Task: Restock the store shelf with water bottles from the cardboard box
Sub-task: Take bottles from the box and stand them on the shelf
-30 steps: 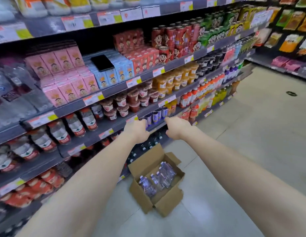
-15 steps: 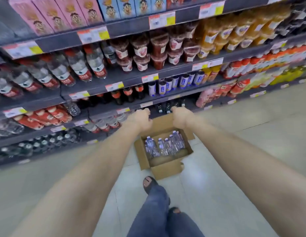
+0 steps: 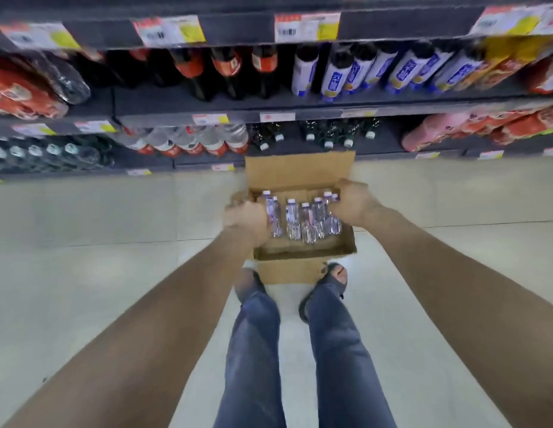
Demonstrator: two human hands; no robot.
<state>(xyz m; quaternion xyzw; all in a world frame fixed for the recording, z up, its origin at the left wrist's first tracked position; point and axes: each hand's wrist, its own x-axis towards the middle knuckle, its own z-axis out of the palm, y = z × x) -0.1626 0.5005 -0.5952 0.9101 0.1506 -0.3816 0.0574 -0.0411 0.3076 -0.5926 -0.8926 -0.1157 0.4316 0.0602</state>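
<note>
An open cardboard box point(image 3: 299, 171) stands on the floor in front of the bottom shelf, its far flap upright. Inside lie several small clear water bottles point(image 3: 303, 222) with white caps and purple labels. My left hand point(image 3: 244, 222) curls over the box's left rim, beside the leftmost bottle. My right hand point(image 3: 354, 202) grips the right rim, with its fingers near the bottle caps. Both arms reach straight down to the box.
The bottom shelf point(image 3: 386, 149) behind the box holds red-labelled water bottles point(image 3: 191, 145) and dark bottles with white caps point(image 3: 327, 135). Cola and white-blue bottles fill the shelf above. My feet in sandals point(image 3: 332, 274) stand just behind the box on pale floor tiles.
My view has tipped down from the upper shelves to the floor. Both hands dropped from in front of the shelves onto the sides of the box, which now lies square to me.
</note>
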